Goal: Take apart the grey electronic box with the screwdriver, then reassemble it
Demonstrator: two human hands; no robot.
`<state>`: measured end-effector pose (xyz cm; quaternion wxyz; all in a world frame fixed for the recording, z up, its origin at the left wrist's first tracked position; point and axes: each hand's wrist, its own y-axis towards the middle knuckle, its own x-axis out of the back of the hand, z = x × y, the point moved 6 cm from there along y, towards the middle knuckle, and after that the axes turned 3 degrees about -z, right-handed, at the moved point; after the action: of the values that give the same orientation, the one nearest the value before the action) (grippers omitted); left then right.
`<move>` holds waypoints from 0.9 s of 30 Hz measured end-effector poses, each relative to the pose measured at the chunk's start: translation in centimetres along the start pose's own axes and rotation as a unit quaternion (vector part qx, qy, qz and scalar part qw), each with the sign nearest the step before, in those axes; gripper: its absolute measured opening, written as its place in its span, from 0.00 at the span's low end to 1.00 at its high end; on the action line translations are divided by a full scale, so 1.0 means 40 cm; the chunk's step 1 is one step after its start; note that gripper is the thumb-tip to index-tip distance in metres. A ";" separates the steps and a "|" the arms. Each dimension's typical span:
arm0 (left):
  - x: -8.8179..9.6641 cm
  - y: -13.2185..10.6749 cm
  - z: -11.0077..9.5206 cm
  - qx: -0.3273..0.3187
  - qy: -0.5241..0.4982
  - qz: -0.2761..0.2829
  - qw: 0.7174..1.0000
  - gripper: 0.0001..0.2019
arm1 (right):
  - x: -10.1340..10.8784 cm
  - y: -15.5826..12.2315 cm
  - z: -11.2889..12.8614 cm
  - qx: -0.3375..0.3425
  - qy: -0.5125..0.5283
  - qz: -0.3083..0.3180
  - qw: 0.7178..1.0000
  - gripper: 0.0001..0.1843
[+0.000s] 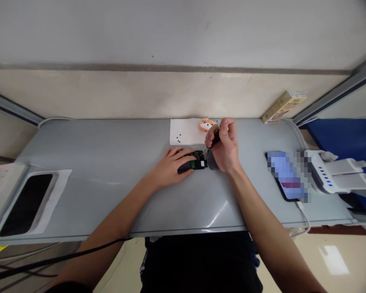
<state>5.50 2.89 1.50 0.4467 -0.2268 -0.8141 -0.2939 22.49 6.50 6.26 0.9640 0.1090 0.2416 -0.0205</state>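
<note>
Centre of the frame: an elongated black plastic device with an exposed green circuit board point(198, 164) lies on the glossy grey tabletop point(110, 158). The left hand point(171, 167) covers the device's left end, its fingers partly spread across the top and its thumb along the lower edge, steadying it in a loose hold. The right hand point(226, 146), right of centre, is curled closely around the dark, yellow-ended handle of a slim metal-shafted screwdriver point(216, 139); the shaft slants down and leftward to the device, though exact tip contact cannot be discerned. Just above the device is a white rectangular paper sheet point(186, 132), bearing several tiny black pieces point(178, 141) at its lower left and an orange-and-white animal-faced object point(206, 125) at its upper right. Right of frame: a black-edged smartphone point(279, 175), its screen pixelated.
</note>
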 end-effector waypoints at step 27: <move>0.007 0.002 0.000 0.011 -0.011 0.000 1.000 0.14 | -0.025 -0.004 0.003 -0.039 0.041 -0.004 0.998 0.24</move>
<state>5.39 2.98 1.77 0.4401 -0.2255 -0.8220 -0.2825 21.64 6.30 6.82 0.9568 0.0715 0.2817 -0.0106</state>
